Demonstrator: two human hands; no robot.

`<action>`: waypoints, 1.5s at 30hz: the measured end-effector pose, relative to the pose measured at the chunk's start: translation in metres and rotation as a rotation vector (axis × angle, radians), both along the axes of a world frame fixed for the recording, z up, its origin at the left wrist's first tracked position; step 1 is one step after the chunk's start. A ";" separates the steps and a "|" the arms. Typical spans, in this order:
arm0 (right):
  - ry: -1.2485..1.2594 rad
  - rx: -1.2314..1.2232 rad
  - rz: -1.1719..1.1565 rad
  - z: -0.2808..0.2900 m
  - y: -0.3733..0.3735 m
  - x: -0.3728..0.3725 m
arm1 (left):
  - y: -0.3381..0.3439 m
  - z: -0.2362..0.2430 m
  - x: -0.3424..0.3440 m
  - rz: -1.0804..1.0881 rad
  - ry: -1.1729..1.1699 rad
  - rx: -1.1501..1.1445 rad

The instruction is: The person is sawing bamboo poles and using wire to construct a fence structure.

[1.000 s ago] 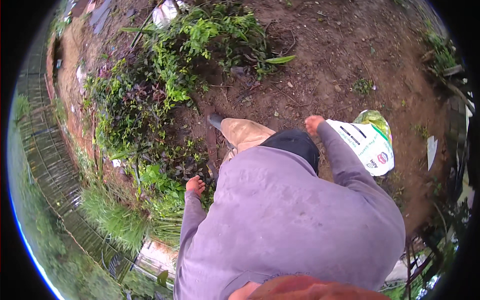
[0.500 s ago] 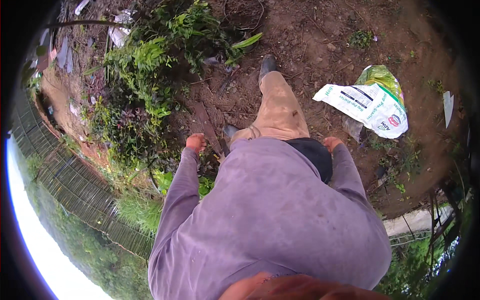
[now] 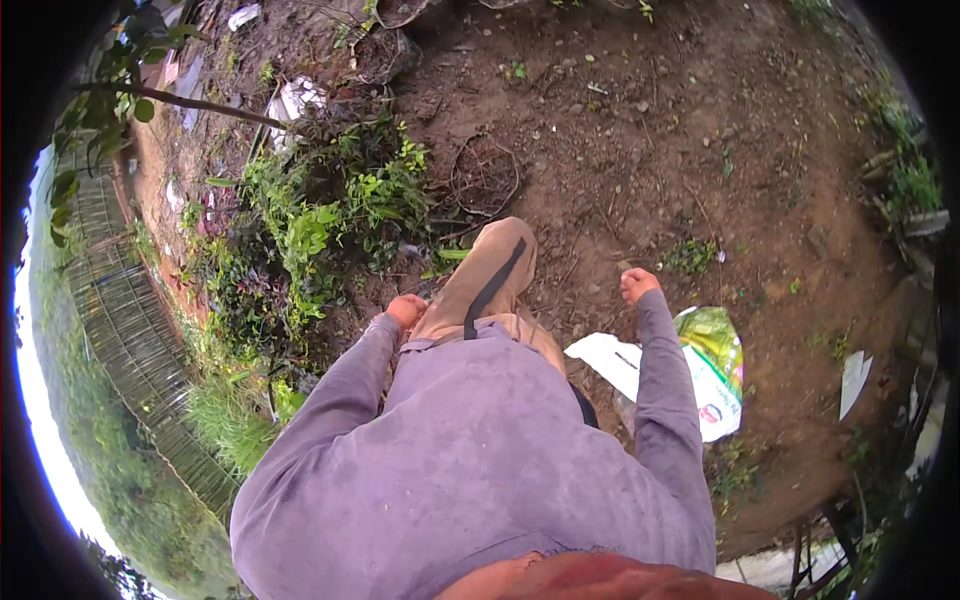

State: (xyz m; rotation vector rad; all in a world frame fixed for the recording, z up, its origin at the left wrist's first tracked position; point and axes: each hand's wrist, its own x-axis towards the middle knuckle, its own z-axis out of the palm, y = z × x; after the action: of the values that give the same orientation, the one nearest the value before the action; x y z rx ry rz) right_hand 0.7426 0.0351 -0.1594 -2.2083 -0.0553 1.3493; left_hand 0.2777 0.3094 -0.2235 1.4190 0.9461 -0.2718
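My left hand [image 3: 406, 310] hangs beside my raised left leg [image 3: 490, 270], close to the tan trousers. Its fingers are curled and nothing shows in them. Out in front on the right, my right hand [image 3: 636, 286] is held above bare soil, its fingers likewise curled in with no object visible. Beneath the right forearm [image 3: 668, 370] lies a white and green printed sack [image 3: 715, 385], crumpled on the ground and partly covered by the sleeve.
Leafy plants [image 3: 310, 220] grow close on my left, with a thin branch [image 3: 190, 100] reaching over them. Ahead are a tangle of dry vines [image 3: 485, 175] and brown soil [image 3: 620, 130]. A bamboo fence [image 3: 150, 370] runs along the far left. A white scrap [image 3: 855, 382] lies at right.
I have stepped forward, so the sack and plants sit lower in view. My right hand has swung forward. The left leg is now raised in front, and the brown strip on the ground is hidden.
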 end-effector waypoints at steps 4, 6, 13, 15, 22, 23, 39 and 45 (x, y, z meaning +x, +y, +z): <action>-0.007 0.142 0.186 0.026 0.132 0.050 | 0.045 -0.007 0.073 0.334 0.124 -0.240; -0.007 0.194 0.296 0.037 0.185 0.077 | 0.064 -0.013 0.098 0.680 0.035 -0.487; -0.020 0.216 0.260 0.056 0.304 0.246 | 0.138 -0.035 0.195 -0.312 0.179 0.335; 0.011 0.118 0.161 0.047 0.295 0.307 | 0.164 -0.010 0.233 -0.522 0.065 0.742; 0.058 -0.139 -0.043 0.055 0.274 0.438 | 0.325 0.131 0.372 0.728 0.126 -0.268; 0.046 -0.129 -0.110 0.071 0.294 0.432 | 0.342 0.136 0.374 0.801 0.111 -0.247; 0.197 -0.212 -0.175 0.048 0.600 0.537 | 0.479 0.125 0.360 0.663 0.413 -0.165; 0.163 0.115 0.166 0.088 0.868 0.540 | 0.553 0.111 0.334 0.145 0.482 0.717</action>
State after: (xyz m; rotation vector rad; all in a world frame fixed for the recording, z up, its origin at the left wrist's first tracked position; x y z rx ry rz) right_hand 1.2822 0.9028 -0.0718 -2.0284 -0.2539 1.5715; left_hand 0.6115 0.8626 -0.1122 1.9653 1.6438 -0.1714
